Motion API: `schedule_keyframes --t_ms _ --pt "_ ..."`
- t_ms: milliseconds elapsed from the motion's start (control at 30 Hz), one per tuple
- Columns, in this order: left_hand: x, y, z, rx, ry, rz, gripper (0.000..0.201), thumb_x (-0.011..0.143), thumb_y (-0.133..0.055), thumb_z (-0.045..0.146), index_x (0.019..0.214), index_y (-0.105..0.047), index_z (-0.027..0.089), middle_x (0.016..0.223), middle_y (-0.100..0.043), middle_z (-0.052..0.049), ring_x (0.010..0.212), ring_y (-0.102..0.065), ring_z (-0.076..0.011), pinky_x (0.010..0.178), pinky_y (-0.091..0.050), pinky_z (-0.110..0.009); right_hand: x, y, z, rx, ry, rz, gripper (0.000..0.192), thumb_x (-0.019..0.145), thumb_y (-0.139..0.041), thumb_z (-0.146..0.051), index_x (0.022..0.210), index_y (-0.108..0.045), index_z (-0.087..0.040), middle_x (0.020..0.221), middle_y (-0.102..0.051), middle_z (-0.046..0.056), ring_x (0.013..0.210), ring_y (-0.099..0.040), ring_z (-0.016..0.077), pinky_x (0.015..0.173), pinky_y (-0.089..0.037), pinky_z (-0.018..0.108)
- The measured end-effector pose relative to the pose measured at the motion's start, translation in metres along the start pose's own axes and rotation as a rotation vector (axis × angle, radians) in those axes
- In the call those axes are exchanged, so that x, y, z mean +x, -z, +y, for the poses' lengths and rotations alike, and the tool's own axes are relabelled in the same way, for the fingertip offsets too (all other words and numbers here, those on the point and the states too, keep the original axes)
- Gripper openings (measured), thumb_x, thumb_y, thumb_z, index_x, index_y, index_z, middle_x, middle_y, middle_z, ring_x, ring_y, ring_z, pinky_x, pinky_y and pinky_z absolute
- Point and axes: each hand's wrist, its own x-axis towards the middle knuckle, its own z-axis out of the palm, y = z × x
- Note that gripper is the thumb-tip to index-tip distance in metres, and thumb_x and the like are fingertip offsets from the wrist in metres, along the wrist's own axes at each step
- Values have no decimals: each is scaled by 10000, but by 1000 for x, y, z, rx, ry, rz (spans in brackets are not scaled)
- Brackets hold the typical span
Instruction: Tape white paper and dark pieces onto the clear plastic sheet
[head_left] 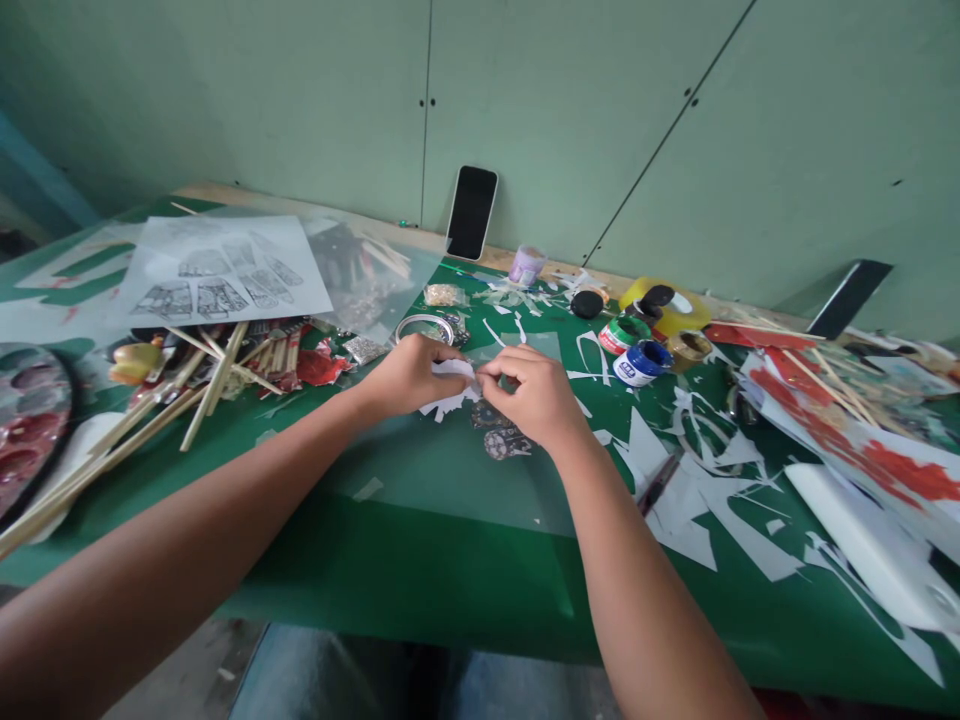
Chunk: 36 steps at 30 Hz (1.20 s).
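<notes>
My left hand (415, 376) is closed on a small white paper piece (448, 403) whose lower edge is cut into a fringe. Thumb and fingers of my right hand (529, 388) pinch the right end of that same paper. Just under the right hand lie small dark-patterned paper cutouts (506, 443), partly hidden by its fingers. Both hands are above a translucent plastic sheet (450, 480) on the green tabletop (330, 585). A round metal ring (424, 325), perhaps a tape roll or lid, sits behind my left hand.
Paint jars, blue (643, 363) and green (624, 334), stand at the right behind white paper scraps (664, 480) and a cutter knife (660, 483). Wooden sticks (217, 370), a paint palette (34, 425) and a printed sheet (225, 265) lie left. A phone (472, 213) leans on the wall.
</notes>
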Motion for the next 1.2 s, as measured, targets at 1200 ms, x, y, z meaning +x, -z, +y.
schedule_keyframes --t_ms 1200 --pt "1 -2 -2 -218 -47 11 212 767 -612 351 718 -532 161 645 -435 35 600 -401 -98 567 -324 -238 4 -7 -9 421 -380 163 278 805 -601 -411 648 -583 -182 529 -435 -41 524 -363 92 502 -297 242"
